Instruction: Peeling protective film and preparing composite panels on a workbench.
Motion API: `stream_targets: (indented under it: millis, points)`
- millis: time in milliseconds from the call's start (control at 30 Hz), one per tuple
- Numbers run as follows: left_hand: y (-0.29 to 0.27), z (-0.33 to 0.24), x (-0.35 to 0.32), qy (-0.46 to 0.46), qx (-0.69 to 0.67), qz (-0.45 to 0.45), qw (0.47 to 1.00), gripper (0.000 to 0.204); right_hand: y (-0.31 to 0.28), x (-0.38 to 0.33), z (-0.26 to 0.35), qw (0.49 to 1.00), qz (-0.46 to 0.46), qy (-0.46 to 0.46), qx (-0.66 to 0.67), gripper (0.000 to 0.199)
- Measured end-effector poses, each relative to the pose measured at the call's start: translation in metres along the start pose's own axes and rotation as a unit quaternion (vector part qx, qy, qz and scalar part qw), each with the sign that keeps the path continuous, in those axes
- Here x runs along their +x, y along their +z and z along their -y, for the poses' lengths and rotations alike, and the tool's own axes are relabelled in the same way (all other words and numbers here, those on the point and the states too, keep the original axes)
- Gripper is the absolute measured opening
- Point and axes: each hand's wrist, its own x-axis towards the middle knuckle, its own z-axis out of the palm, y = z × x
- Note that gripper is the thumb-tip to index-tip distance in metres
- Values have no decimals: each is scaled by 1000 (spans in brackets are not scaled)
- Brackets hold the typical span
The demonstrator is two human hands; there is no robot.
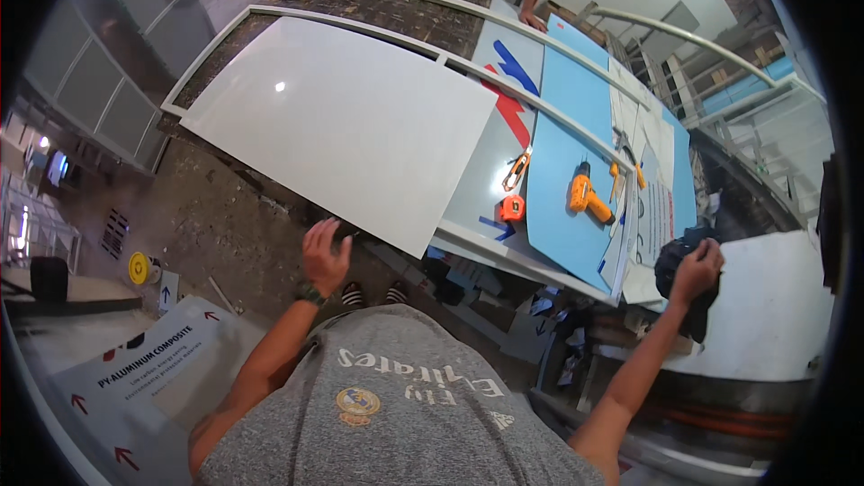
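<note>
My left hand (326,256) is open, fingers spread, beside the near edge of a glossy white panel (333,117). I cannot tell whether it touches the panel. The panel lies on a white metal frame (360,28) on the worktable. Far to the right, my right hand (700,268) is closed on a soft black bundle (677,256), which looks like cloth; its exact kind is unclear. An orange drill (583,193) lies on a light blue sheet (560,238) between my hands. Left of it are an orange-red tape measure (512,208) and a small orange-handled tool (517,170).
Co-workers' hands rest at the table's far side, one hand (533,20) near a long white bar (432,0). Grey sheet panels (180,342) lie at lower left, near a yellow-lidded tub (142,268). A white board (765,306) lies at right. Scraps litter the floor.
</note>
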Motion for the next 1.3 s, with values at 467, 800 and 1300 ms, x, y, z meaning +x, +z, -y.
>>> stream_targets:
  millis: [467,800,1300]
  points:
    - [-95,116,-150,-566,-4,-163,808,33,186,-134,197,858,399,-19,324,41]
    - [-98,157,99,-600,-217,-213,740,30,185,-238,418,579,554,324,503,61]
    - [-102,310,261,-615,-382,-87,685,39,113,-191,549,721,354,549,232,59]
